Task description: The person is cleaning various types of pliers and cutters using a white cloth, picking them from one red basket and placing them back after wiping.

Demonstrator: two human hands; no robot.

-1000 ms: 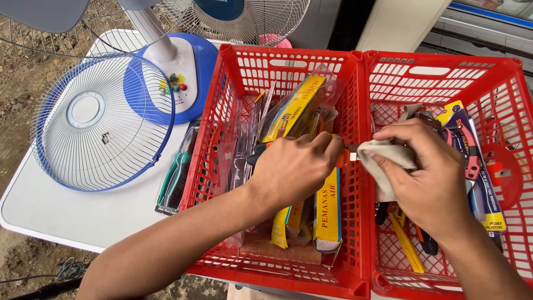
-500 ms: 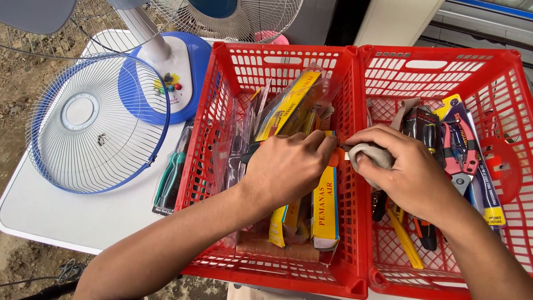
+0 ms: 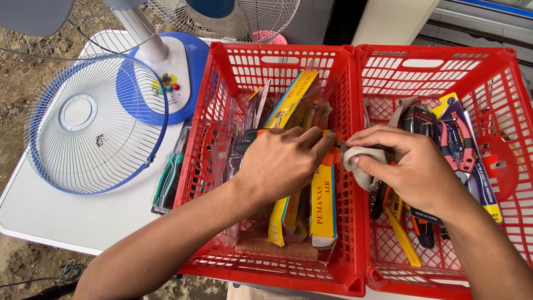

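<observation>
While both my arms reach over the two red plastic mesh baskets, my left hand is closed around an orange-handled tool, fingers curled together over its grip so that only an orange bit shows by my fingertips. That tool sits above the wall shared by the baskets. My right hand pinches a small beige cloth between thumb and fingers, pressed against the tool's tip, which is hidden in the folds.

Under my left hand, the left red basket holds long yellow and blue cardboard boxes standing on end. The right red basket holds packaged pliers with dark and red handles.

To the left, on the white table, lies a blue-rimmed wire fan guard, beside the blue and white fan base.
</observation>
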